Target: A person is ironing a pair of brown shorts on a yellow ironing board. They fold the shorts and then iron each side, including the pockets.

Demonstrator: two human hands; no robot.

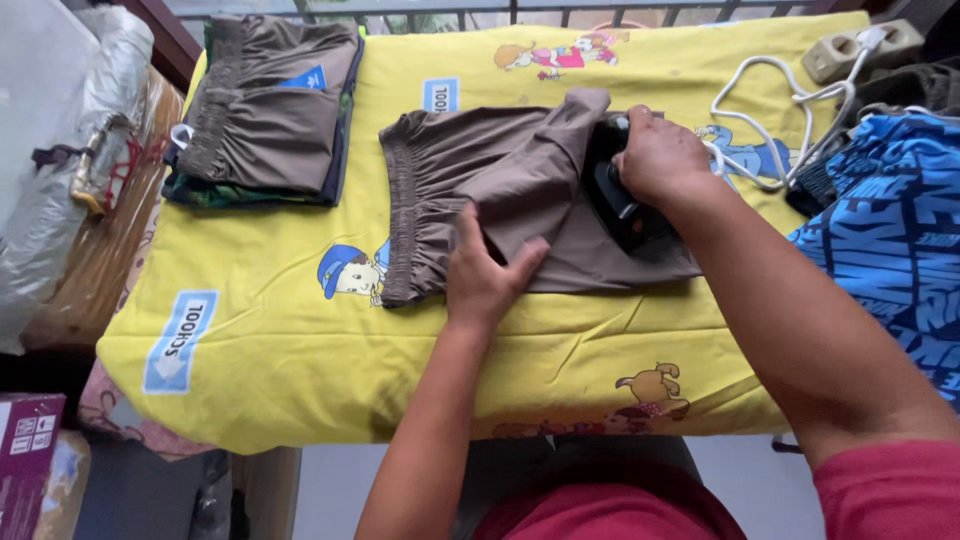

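While gripping iron (black), smooth shorts.

table: yellow cartoon-print cloth | rear: metal railing | floor: pale grey | light: soft daylight

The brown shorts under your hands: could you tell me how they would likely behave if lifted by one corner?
The brown shorts would probably hang limp: thin cloth, folded over beside the iron. Likely light. The gathered waistband might keep its bunching, while the smooth fabric could slide on the yellow sheet.
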